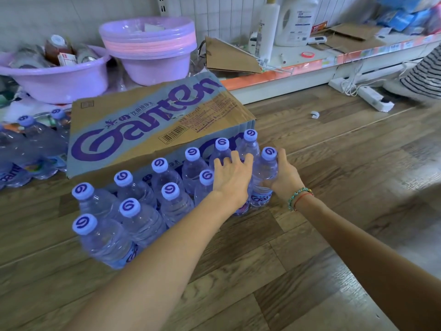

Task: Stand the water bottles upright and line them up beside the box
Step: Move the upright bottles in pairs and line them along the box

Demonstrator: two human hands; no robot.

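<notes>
Head view. The water bottles [167, 199] stand upright on the wood floor [310, 235], in two rows along the near side of the cardboard box [152, 125]; caps up, bodies close together, evidently so the box face serves as a straight edge.

Count: eleven caps visible in the group. Six in the far row against the box, four in the near row, plus the end bottle [263, 177] at the right. A further bottle may sit under the left hand; only a label edge shows below the wrist (cannot confirm).

The right hand [285, 177] grips that end bottle, fingers curled round its body below the shoulder, likely to seat it at the right end of the near row. The left hand [232, 179] lies with fingers spread and fairly straight over the neighbouring bottles, apparently steadying them against the incoming one.

One box. Two lilac basin stacks [148, 44] far behind it. Other shrink-wrapped bottles [28, 149] lie at far left.
</notes>
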